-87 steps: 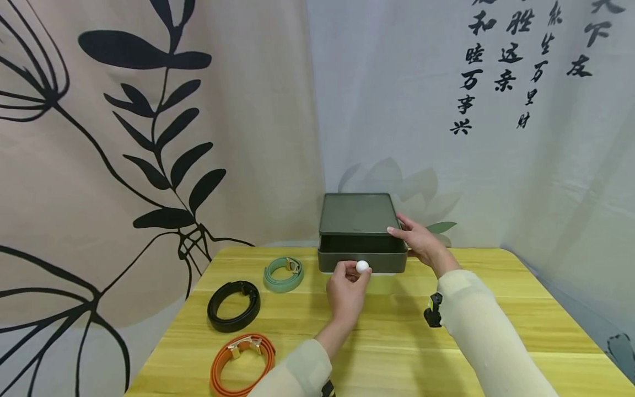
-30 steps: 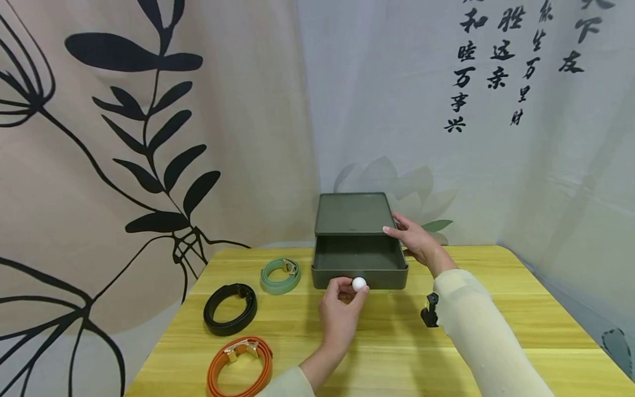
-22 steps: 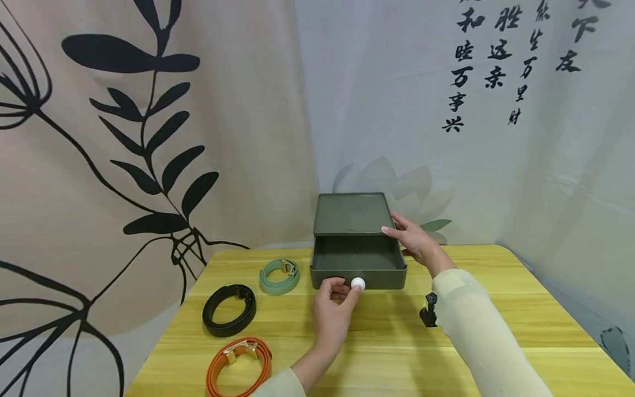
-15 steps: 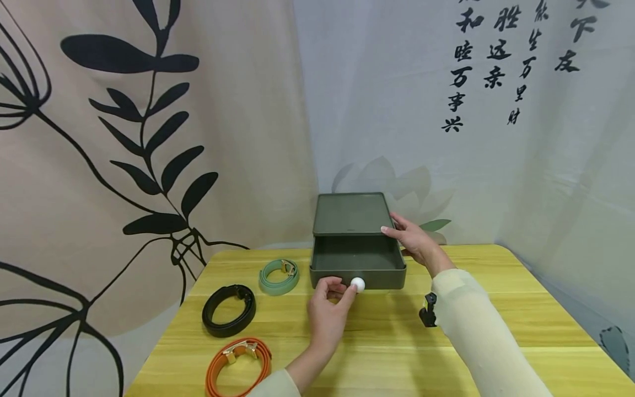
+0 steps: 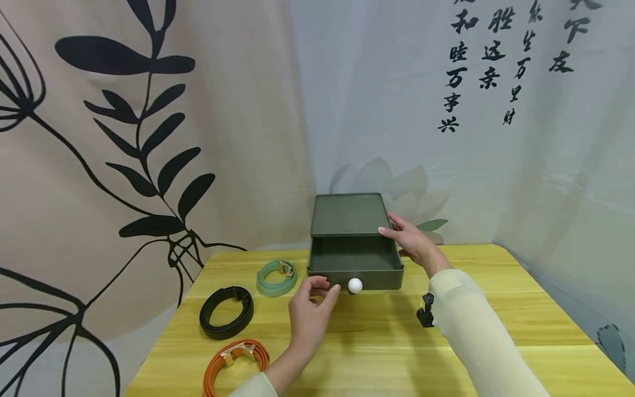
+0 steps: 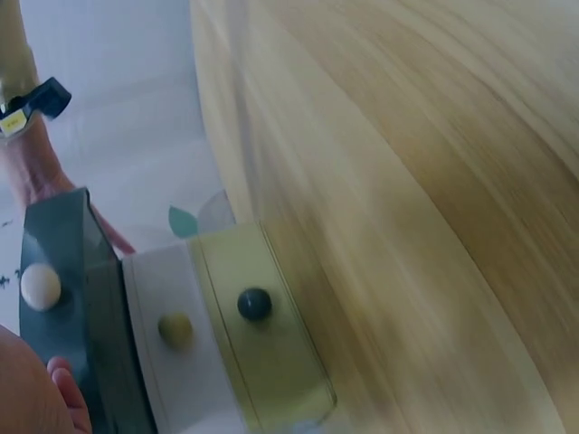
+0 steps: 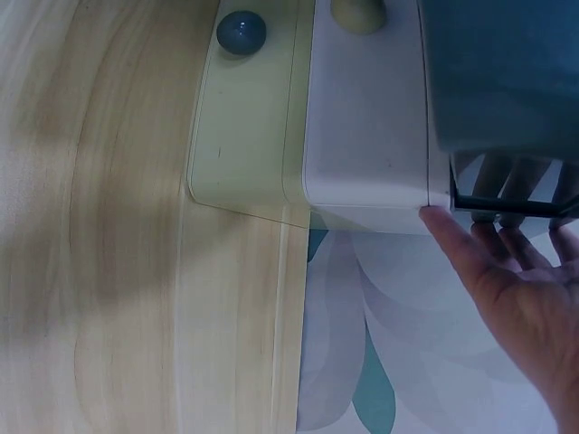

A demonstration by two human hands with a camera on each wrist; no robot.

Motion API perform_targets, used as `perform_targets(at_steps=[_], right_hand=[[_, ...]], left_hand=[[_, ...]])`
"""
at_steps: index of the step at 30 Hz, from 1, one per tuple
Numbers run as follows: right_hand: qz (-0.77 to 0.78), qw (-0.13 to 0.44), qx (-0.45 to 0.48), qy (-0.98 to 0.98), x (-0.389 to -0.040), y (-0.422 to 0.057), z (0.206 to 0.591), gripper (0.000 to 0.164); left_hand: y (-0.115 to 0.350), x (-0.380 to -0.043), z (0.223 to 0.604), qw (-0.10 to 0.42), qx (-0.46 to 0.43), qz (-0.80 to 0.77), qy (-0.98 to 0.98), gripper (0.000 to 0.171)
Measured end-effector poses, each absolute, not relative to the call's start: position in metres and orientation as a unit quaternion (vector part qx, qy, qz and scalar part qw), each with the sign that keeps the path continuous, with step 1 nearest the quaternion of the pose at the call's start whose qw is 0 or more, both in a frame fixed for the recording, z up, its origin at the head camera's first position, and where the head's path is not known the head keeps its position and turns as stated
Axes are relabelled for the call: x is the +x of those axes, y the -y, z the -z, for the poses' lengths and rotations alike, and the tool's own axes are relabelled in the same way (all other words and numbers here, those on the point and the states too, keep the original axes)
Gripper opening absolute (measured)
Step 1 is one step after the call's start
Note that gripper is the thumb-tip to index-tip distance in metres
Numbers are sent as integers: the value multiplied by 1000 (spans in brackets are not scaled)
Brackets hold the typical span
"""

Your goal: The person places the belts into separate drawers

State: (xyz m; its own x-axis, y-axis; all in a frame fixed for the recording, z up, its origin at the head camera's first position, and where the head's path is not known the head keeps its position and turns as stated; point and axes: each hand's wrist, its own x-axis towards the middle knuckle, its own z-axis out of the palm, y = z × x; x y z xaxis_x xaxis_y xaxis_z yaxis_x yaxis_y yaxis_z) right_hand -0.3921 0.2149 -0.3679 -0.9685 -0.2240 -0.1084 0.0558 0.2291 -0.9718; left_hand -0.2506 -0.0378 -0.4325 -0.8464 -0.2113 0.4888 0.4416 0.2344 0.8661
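A stacked drawer unit [image 5: 346, 215] stands at the back of the table, its dark grey-green top drawer [image 5: 327, 280] pulled out and showing a bare interior. On that drawer's front is a round white knob [image 5: 355, 285]. My left hand [image 5: 306, 320] is just left of the knob, fingers loosely bent, holding nothing. My right hand [image 5: 414, 242] braces the unit's right side with straight fingers, thumb over the top front edge. Below, the left wrist view shows a white drawer [image 6: 194, 371] with a yellowish knob and a pale yellow drawer [image 6: 276, 362] with a dark knob, both closed.
Three coiled belts lie along the table's left side: a green belt [image 5: 276, 289] at the back, a black belt [image 5: 218, 332] in the middle and an orange belt [image 5: 209, 375] in front. A printed curtain [image 5: 258, 138] hangs behind the wooden table [image 5: 387, 342].
Since the earliest frame, the top drawer has come further out towards me. My left hand has let go of the white knob and moved left; my right hand stays against the unit.
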Motion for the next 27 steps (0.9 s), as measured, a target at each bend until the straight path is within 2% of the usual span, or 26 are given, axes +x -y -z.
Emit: perform_targets(at_steps=[10, 15, 27], right_hand=[[619, 115, -53, -775, -393, -216, 368, 77], [618, 115, -53, -776, -392, -217, 369, 79], [618, 113, -48, -776, -391, -214, 368, 77]], left_hand=[[66, -232, 396, 258, -69, 592, 760, 21], [80, -232, 391, 242, -73, 583, 772, 21], [145, -265, 426, 173, -76, 544, 818, 36]])
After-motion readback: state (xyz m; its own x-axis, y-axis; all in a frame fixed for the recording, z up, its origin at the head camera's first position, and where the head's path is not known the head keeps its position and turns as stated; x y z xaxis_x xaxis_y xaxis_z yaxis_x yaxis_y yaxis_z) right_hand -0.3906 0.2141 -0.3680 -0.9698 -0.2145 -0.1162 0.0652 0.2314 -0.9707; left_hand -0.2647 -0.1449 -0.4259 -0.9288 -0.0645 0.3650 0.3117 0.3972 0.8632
